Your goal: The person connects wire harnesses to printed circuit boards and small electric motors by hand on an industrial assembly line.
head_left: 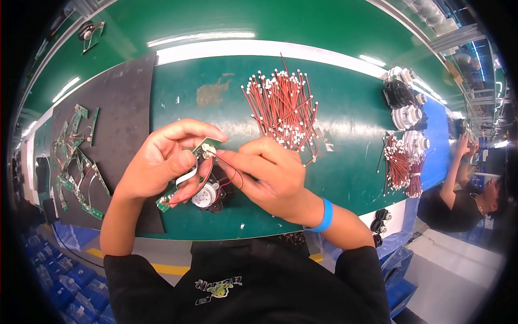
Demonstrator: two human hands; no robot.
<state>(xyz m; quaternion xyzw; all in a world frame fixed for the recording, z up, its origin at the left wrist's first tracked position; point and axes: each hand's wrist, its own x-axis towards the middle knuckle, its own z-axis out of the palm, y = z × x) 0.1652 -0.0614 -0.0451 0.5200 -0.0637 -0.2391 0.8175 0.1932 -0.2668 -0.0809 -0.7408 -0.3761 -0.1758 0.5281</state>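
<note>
bench note: red wires at the board's white connector, both hands engaged

clock centred on the held board; entries run left to right.

- 9 o'clock, well apart: loose heap of narrow green boards [67,156] on a black mat [121,102].
- between 8 and 9, touching: left hand [162,162], thumb and fingers closed on the green circuit board [213,142], holding it tilted above the table [345,181]. white flat cable [186,177] by the thumb. another green end shows at 7; cannot tell if it is one piece with the held board.
- centre: white connector [207,150] on the board face, red wires [208,168] hanging beside it.
- 6 o'clock, near: round silver-and-black motor unit [205,195], partly behind the left fingers.
- 4 o'clock: right hand [272,173], thumb and forefinger pinched on the red wires close to the connector; plug itself hidden.
- 2 o'clock: spread pile of red leads with white ends [283,105].
- 3 o'clock, far: further bundled leads [396,162].

judged step: fitting a lead into the connector; seating cannot be told. next move calls for a steady board, plug aligned, a straight push without bending the wires
</note>
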